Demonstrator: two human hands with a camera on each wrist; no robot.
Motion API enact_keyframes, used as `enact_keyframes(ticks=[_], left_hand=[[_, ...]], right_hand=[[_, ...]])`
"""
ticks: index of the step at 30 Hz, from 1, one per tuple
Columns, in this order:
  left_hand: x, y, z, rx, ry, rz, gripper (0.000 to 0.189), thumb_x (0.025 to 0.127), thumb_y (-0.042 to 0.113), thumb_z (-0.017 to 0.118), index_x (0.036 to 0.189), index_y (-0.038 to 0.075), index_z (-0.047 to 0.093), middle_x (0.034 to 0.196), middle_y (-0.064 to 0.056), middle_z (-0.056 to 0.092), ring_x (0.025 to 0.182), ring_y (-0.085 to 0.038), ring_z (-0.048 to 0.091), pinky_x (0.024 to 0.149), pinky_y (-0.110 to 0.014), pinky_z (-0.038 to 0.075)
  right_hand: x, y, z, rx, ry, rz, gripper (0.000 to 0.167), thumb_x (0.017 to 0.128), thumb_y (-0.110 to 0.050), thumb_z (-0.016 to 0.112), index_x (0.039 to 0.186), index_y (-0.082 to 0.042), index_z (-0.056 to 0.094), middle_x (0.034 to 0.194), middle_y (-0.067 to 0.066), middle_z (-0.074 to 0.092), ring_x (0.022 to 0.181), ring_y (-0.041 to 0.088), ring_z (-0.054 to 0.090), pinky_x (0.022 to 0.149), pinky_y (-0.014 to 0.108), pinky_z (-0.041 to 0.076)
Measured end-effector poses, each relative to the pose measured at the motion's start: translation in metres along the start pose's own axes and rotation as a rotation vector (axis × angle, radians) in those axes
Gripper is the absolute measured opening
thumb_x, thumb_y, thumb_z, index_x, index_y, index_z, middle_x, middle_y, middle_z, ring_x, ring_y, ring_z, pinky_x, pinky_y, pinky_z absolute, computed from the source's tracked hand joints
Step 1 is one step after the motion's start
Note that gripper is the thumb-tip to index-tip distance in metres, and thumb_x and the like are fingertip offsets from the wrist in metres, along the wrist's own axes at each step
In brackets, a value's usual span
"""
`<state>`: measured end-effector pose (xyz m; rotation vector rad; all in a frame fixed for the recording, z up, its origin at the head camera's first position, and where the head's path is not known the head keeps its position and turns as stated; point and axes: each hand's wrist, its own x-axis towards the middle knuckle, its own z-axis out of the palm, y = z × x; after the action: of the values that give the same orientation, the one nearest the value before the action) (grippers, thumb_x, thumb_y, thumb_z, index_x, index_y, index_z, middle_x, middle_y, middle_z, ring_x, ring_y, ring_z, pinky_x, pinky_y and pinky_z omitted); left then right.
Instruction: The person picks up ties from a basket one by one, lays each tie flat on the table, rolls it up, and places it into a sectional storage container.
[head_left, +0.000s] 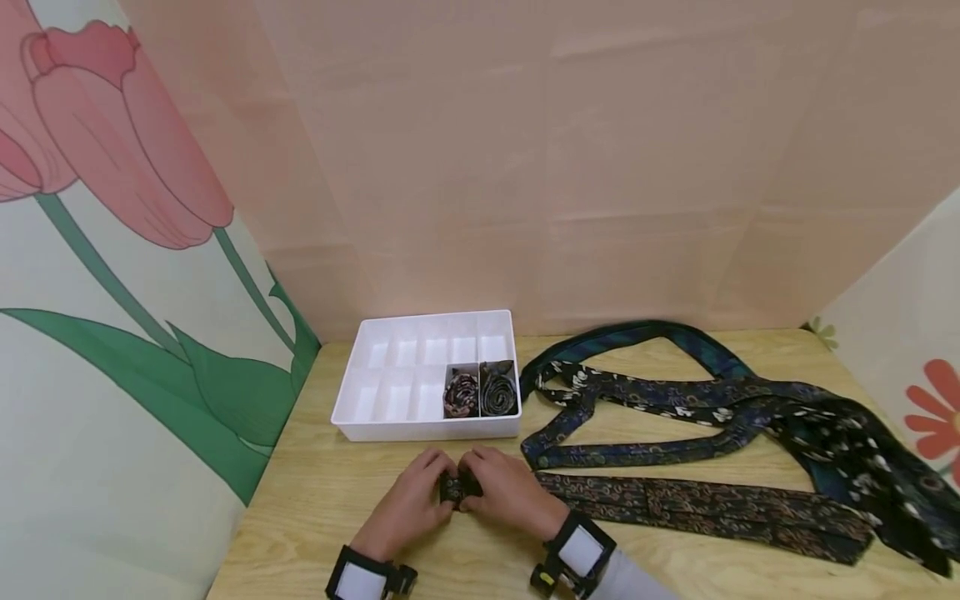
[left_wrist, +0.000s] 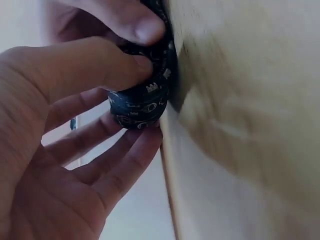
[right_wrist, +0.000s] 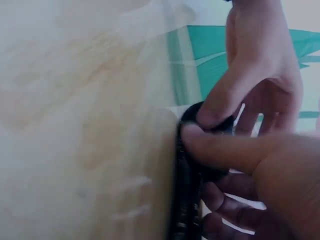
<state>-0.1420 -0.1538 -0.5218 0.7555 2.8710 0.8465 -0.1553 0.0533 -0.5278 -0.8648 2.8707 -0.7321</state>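
Observation:
A dark patterned necktie lies lengthwise on the table, its left end wound into a small roll. My left hand grips the roll from the left, thumb on the near side and fingers curled round the far side. From the right, my right hand pinches the same roll where the flat strip runs into it. In the right wrist view both thumbs press on the dark roll. Much of the roll is hidden by fingers in the head view.
Behind the hands stands a white divided box. Two front-right compartments hold a reddish-dark rolled tie and a black rolled tie. Several loose ties, among them a blue patterned one, lie tangled at right. A pink backdrop rises behind.

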Motion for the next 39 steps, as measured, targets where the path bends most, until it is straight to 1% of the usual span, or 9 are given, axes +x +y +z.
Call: enact_keyframes(ticks=[2, 5, 9, 13, 19, 25, 30, 35, 39], left_hand=[[0.001, 0.001, 0.001, 0.036, 0.015, 0.039, 0.037, 0.078, 0.008, 0.088, 0.11, 0.015, 0.07, 0.118, 0.004, 0.063, 0.112, -0.012, 0.062, 0.101, -0.037, 0.057], [0.002, 0.001, 0.003, 0.069, 0.019, 0.06, 0.038, 0.079, 0.013, 0.089, 0.113, 0.016, 0.072, 0.118, 0.005, 0.065, 0.114, -0.013, 0.062, 0.103, -0.037, 0.056], [0.003, 0.003, 0.003, 0.078, -0.011, 0.048, 0.045, 0.08, 0.015, 0.088, 0.121, 0.017, 0.07, 0.122, 0.004, 0.067, 0.117, -0.014, 0.064, 0.105, -0.039, 0.056], [0.002, 0.006, 0.002, 0.103, -0.014, 0.05, 0.042, 0.078, 0.017, 0.09, 0.117, 0.017, 0.074, 0.116, 0.006, 0.067, 0.112, -0.013, 0.064, 0.101, -0.038, 0.057], [0.004, 0.008, 0.0, -0.001, -0.057, -0.009, 0.046, 0.083, 0.017, 0.088, 0.124, 0.016, 0.067, 0.124, 0.003, 0.066, 0.117, -0.013, 0.063, 0.105, -0.04, 0.056], [0.004, 0.01, 0.002, 0.028, -0.034, 0.056, 0.038, 0.083, 0.017, 0.088, 0.116, 0.019, 0.071, 0.12, 0.007, 0.065, 0.114, -0.009, 0.061, 0.103, -0.035, 0.057], [0.004, 0.011, 0.004, -0.013, -0.05, 0.044, 0.047, 0.083, 0.017, 0.088, 0.125, 0.017, 0.067, 0.125, 0.005, 0.065, 0.119, -0.012, 0.062, 0.108, -0.037, 0.055], [0.005, 0.013, 0.005, -0.011, -0.043, 0.052, 0.045, 0.083, 0.016, 0.089, 0.124, 0.016, 0.07, 0.123, 0.006, 0.068, 0.118, -0.012, 0.064, 0.106, -0.036, 0.056], [0.006, 0.014, 0.008, -0.054, -0.058, 0.05, 0.048, 0.086, 0.02, 0.088, 0.128, 0.016, 0.066, 0.127, 0.005, 0.068, 0.121, -0.012, 0.063, 0.107, -0.036, 0.055]], right_hand=[[-0.001, 0.002, -0.001, 0.008, 0.0, -0.007, 0.045, 0.082, -0.043, 0.09, 0.117, -0.02, 0.072, 0.109, -0.005, 0.065, 0.098, 0.012, 0.064, 0.078, 0.031, 0.054], [-0.003, 0.007, -0.002, 0.014, 0.008, -0.005, 0.046, 0.083, -0.046, 0.09, 0.117, -0.021, 0.073, 0.112, -0.005, 0.067, 0.099, 0.011, 0.064, 0.079, 0.032, 0.055], [-0.007, 0.013, -0.003, 0.027, 0.005, 0.01, 0.044, 0.081, -0.042, 0.092, 0.116, -0.021, 0.075, 0.115, -0.003, 0.069, 0.102, 0.014, 0.066, 0.081, 0.036, 0.057], [-0.009, 0.014, -0.004, 0.067, 0.002, -0.01, 0.046, 0.08, -0.043, 0.091, 0.117, -0.022, 0.074, 0.115, -0.005, 0.067, 0.103, 0.014, 0.065, 0.084, 0.036, 0.057], [-0.012, 0.015, -0.005, 0.036, 0.039, -0.012, 0.042, 0.08, -0.035, 0.092, 0.114, -0.019, 0.074, 0.111, -0.005, 0.067, 0.104, 0.015, 0.065, 0.082, 0.036, 0.058], [-0.014, 0.015, -0.009, 0.041, 0.035, -0.035, 0.046, 0.081, -0.04, 0.092, 0.118, -0.021, 0.072, 0.116, -0.004, 0.066, 0.106, 0.014, 0.064, 0.084, 0.037, 0.058], [-0.018, 0.017, -0.009, -0.002, 0.045, -0.019, 0.045, 0.079, -0.036, 0.093, 0.115, -0.018, 0.073, 0.113, -0.004, 0.066, 0.107, 0.016, 0.064, 0.088, 0.038, 0.058], [-0.021, 0.019, -0.008, 0.028, 0.042, -0.034, 0.05, 0.079, -0.04, 0.093, 0.12, -0.02, 0.071, 0.118, -0.004, 0.066, 0.112, 0.018, 0.064, 0.091, 0.042, 0.059], [-0.024, 0.021, -0.009, 0.032, 0.032, -0.017, 0.045, 0.081, -0.034, 0.092, 0.118, -0.018, 0.072, 0.117, -0.003, 0.067, 0.112, 0.019, 0.064, 0.094, 0.044, 0.059]])
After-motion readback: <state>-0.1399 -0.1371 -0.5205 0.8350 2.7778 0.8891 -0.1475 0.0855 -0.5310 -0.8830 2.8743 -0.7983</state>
